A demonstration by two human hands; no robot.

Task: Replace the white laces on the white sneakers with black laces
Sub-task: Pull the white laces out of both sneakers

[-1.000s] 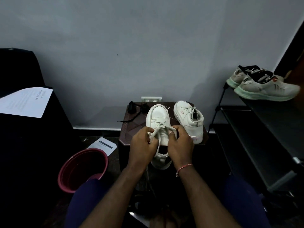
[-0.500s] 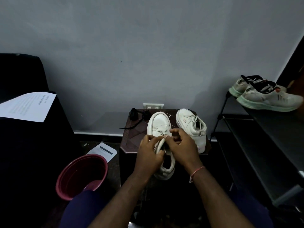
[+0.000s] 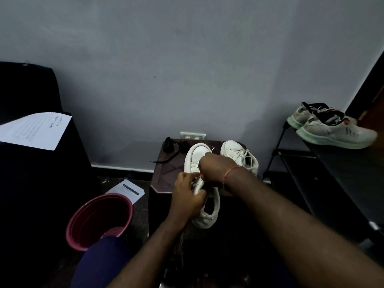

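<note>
The near sneaker [image 3: 198, 154] is laid toe to the wall with its heel overhanging the front edge of the surface [image 3: 166, 177], judged so that the eyelet rows are brought close under both hands. It is steadied by the left grip [image 3: 188, 196], whose fingers are curled round the tongue and collar, so that the shoe is not dragged along when the lace is pulled. The right grip [image 3: 214, 170] is closed, with its fingers bent down onto the lacing. The white lace is judged to be pinched there, but the pinch itself is hidden behind the back of the hand. The second sneaker [image 3: 239, 157] is stood just beside, on the right, and is seen to be laced in white. The black laces [image 3: 172, 147] are left in a heap at the back left of the surface, apart from both grips, and are judged to be within reach for threading.
</note>
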